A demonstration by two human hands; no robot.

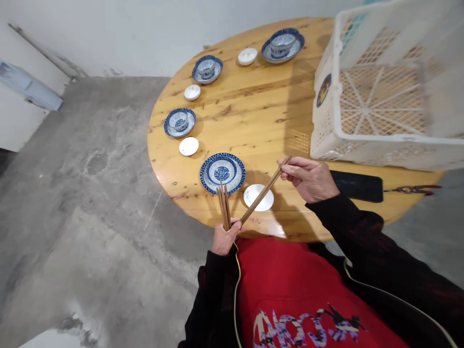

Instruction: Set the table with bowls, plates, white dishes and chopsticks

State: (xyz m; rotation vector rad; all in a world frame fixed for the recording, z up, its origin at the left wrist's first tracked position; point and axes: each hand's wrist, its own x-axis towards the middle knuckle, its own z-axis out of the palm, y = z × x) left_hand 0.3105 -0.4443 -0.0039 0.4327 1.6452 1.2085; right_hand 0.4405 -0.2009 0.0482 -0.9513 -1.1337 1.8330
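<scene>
Grey floor point(116, 193) and a pale wall point(145, 29) surround a round wooden table point(253, 104), seen from the head camera. At the near edge of the table, the left hand point(225, 238) is closed around a bunch of chopsticks point(224, 208), which stands with its tips pointing up. The right hand point(308, 179), with thumb and fingers pinched together, holds the upper end of some slanting chopsticks point(266, 189); their exact number I cannot tell. Their lower end reaches the left thumb, and they pass above a white saucer point(266, 200) close to the near edge.

Just beside this saucer, toward the left edge, lies a blue-patterned plate point(202, 175) bearing a smaller dish point(222, 173). Along the left edge and on to the far edge there are three more blue plates point(192, 126), each with a bowl point(178, 119) upon it, and three small white dishes point(189, 146) placed near them.

Over the right part of the table stands a white plastic basket point(398, 141). Between it and the near right edge lie a black phone point(357, 186) and, just beside the phone, a tool with red handles point(413, 189).
</scene>
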